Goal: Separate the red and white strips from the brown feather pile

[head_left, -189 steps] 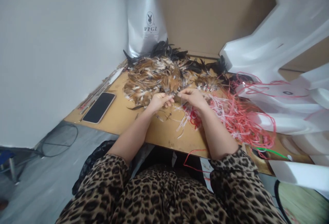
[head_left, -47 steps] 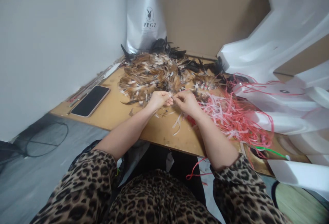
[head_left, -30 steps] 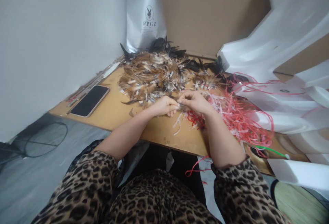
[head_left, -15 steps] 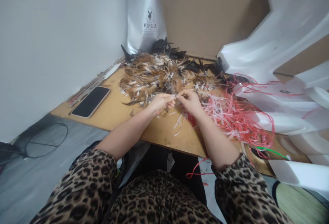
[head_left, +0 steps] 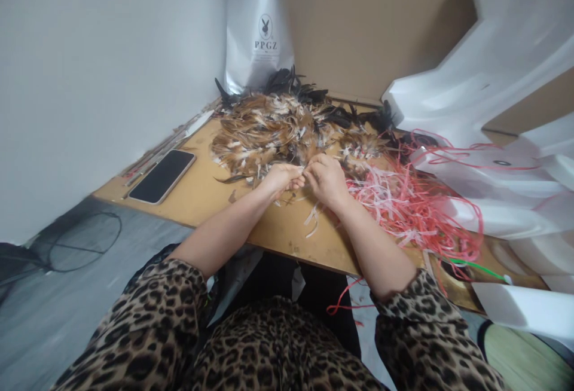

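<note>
A wide heap of brown, white and black feathers (head_left: pixel 273 134) lies on the wooden table (head_left: pixel 201 194). My left hand (head_left: pixel 281 178) and my right hand (head_left: pixel 326 179) meet fingertip to fingertip at the heap's near edge, both pinched on a small feather bundle that the fingers mostly hide. A tangle of red and pink strips (head_left: pixel 403 202) spreads to the right of my right hand. A few pale strips (head_left: pixel 313 225) lie loose just below my hands.
A black phone (head_left: pixel 162 176) lies at the table's left side, beside thin sticks (head_left: pixel 168 146) along the wall. A silver bag (head_left: pixel 260 29) stands at the back. White foam pieces (head_left: pixel 484 98) crowd the right. A green strip (head_left: pixel 475 265) lies near the right front edge.
My two hands have stayed together at the heap's near edge, with small finger movements. The right hand has curled tighter and now sits lower, its knuckles facing me.
</note>
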Demonstrator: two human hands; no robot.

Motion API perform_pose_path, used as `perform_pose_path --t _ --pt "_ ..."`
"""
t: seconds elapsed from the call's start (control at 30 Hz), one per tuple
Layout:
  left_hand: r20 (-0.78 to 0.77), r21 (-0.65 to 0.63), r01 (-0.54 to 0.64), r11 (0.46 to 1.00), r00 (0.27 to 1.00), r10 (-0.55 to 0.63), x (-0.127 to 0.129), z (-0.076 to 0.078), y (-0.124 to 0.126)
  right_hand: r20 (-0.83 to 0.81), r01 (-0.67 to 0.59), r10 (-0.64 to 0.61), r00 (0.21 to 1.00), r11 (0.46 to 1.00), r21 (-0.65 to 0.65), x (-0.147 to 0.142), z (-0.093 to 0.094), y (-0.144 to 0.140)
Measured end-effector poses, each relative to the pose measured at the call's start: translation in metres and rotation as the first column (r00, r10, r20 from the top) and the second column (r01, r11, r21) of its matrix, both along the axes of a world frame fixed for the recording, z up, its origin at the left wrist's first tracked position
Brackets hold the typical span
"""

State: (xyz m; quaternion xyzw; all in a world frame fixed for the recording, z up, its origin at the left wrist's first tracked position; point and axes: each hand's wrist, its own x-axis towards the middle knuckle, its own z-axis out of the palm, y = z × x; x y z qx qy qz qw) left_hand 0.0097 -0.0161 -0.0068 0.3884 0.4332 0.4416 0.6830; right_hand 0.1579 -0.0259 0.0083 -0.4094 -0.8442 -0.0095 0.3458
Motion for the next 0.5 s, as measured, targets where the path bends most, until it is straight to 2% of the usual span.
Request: perform_pose_path --t 0.07,0.13,0.27,0.33,0.4,0.5 --pt "-0.012 0.010 -0.003 1.000 1.000 0.003 -0.001 0.000 0.000 -0.052 -0.014 0.012 0.999 0.999 -0.040 0.001 0.001 0.000" --pt "0.000 0.018 -0.015 1.000 1.000 0.015 -0.001 0.001 0.000 -0.189 -0.043 0.020 0.982 0.992 -0.118 0.001 0.002 0.001" --pt "0.075 0.016 -0.012 1.000 0.997 0.011 -0.003 0.002 0.002 -0.431 -0.119 -0.022 0.902 0.947 -0.298 0.004 0.001 0.006" --pt "0.122 0.013 0.002 1.000 0.993 -0.004 -0.004 0.001 0.003 -0.520 -0.194 -0.054 0.853 0.891 -0.410 0.006 0.000 0.008" --pt "0.165 0.010 0.012 1.000 0.986 -0.013 -0.005 0.000 0.005 -0.596 -0.280 -0.108 0.796 0.808 -0.519 0.009 -0.001 0.011" --pt "0.209 0.008 0.010 1.000 0.978 -0.011 -0.007 -0.001 0.008 -0.661 -0.354 -0.202 0.723 0.713 -0.605 0.016 -0.004 0.015"
